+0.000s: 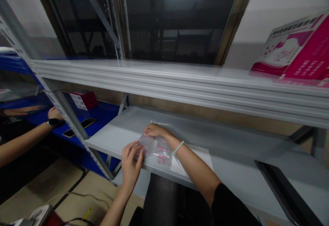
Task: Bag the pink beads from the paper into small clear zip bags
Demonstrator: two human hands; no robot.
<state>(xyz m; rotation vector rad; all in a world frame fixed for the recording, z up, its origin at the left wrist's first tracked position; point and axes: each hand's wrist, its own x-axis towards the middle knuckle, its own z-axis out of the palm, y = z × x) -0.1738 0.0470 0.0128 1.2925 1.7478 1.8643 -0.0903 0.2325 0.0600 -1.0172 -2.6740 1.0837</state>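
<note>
A clear plastic bag [154, 145] with several small pink pieces [161, 156] in or under it lies on the grey lower shelf [226, 164], close to its front edge. My left hand [131, 161] is at the bag's near left side, its thumb and curved fingers closed on the film. Across the bag reaches my right hand [155, 130], its fingers pinched together at the far edge of the plastic. Its fingertips are partly hidden. Under my right forearm, beside the bag, lies a white sheet [205, 155].
Overhead runs an upper shelf [167, 76] with pink-and-white boxes [305, 56] at right. A dark tablet-like slab [285, 188] lies right. Leftward, past a metal post [69, 111], are a phone [79, 127], a red-and-white box [84, 99] and another person's arm [28, 138].
</note>
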